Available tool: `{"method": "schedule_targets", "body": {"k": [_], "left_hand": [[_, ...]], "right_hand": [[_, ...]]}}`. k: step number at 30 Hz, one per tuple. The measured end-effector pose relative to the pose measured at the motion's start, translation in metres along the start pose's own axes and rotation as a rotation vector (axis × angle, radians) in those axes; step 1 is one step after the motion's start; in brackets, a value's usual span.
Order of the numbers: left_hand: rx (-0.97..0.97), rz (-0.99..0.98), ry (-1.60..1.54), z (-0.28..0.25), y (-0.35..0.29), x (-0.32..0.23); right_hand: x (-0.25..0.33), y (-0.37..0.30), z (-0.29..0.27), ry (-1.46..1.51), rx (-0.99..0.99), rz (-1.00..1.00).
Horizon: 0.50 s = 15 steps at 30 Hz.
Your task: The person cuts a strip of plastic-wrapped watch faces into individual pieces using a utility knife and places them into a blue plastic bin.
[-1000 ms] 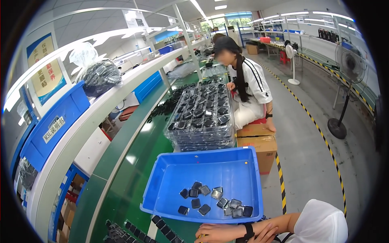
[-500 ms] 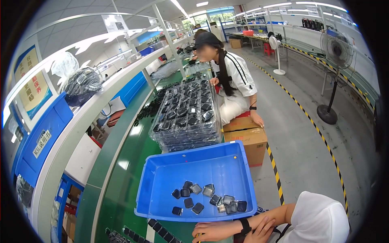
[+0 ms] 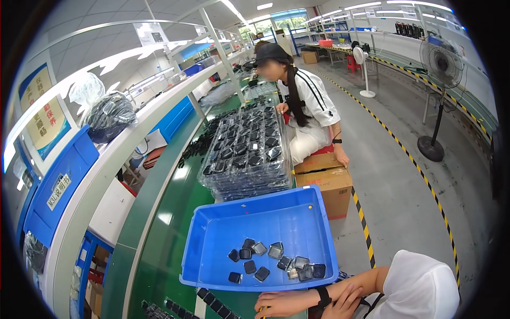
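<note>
Loosely, the part-open left hand [image 3: 344, 304] rests on the right forearm [image 3: 339, 290].

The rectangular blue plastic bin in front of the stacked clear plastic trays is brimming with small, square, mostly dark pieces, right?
Not quite: in the head view, the rectangular blue plastic bin is far from full, its small, square, mostly dark pieces covering only part of the bottom. It does stand in front of the stacked clear plastic trays.

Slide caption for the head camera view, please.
Hand beside a blue bin of small dark squares, stacked trays behind.
</note>
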<state>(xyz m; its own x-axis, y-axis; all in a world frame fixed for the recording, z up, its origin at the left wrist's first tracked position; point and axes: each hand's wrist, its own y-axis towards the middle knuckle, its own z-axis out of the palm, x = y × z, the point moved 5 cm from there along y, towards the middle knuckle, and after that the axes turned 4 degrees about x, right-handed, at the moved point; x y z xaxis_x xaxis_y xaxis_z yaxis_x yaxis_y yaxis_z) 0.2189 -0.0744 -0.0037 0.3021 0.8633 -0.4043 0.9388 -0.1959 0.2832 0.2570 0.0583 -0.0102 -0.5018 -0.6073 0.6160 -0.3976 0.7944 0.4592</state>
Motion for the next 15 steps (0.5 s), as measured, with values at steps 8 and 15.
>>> {"method": "schedule_targets", "body": {"k": [8, 15], "left_hand": [[0.011, -0.005, -0.016, 0.0032, -0.0002, 0.0004], [-0.031, 0.02, 0.017, -0.0013, 0.0022, -0.0012]], "right_hand": [[-0.0102, -0.0044, 0.0102, 0.002, 0.015, -0.008], [-0.0017, -0.0041, 0.0023, -0.063, -0.019, -0.039]]}}
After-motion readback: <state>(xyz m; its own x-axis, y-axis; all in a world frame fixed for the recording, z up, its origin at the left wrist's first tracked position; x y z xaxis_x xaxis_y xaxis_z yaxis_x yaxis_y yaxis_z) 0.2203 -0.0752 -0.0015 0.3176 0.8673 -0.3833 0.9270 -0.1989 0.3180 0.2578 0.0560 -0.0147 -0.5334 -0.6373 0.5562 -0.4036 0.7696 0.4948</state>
